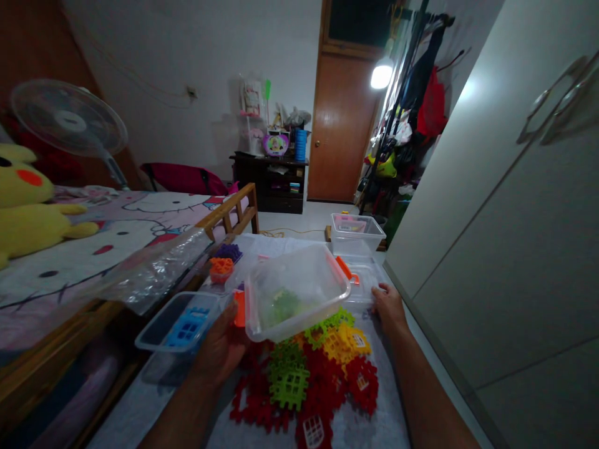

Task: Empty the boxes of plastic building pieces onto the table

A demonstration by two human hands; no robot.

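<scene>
My left hand (223, 340) grips a clear plastic box (299, 284) by its orange latch side. The box is tilted above the table, and green shows through its wall. My right hand (389, 305) has its fingers closed at the edge of a clear plastic lid (369, 277) lying on the right. Below the box spreads a heap of interlocking plastic pieces: red pieces (325, 386), light green pieces (289, 377) and yellow pieces (346, 343). Left of the box are a clear tub with blue pieces (189, 325), orange pieces (221, 268) and purple pieces (228, 251).
A clear bin (357, 234) stands at the table's far end. A bed rail (229, 209) runs along the left, with a plastic sheet (159, 268) over it. Close on the right stands a white cabinet (496, 249). A fan (70, 121) is at the far left.
</scene>
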